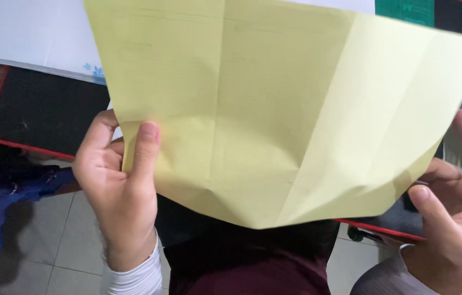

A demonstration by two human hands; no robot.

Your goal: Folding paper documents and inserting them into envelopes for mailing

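Left hand raised at lower left, palm toward the camera, thumb upright and pressed flat, fingers curled behind | Right hand at lower right edge, thumb bent inward, fingers spread upward | Both wrists in pale sleeves, forearms rising from below

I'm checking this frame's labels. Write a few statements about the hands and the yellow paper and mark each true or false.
1. The left hand pinches the lower left edge of the yellow paper. True.
2. The paper is flat and uncreased. False: fold lines run across it.
3. The right hand is at the paper's lower right edge. True.
4. The paper lies flat on the black mat. False: it is held up above the mat.
5. The mat has a blue border. False: the border is red.
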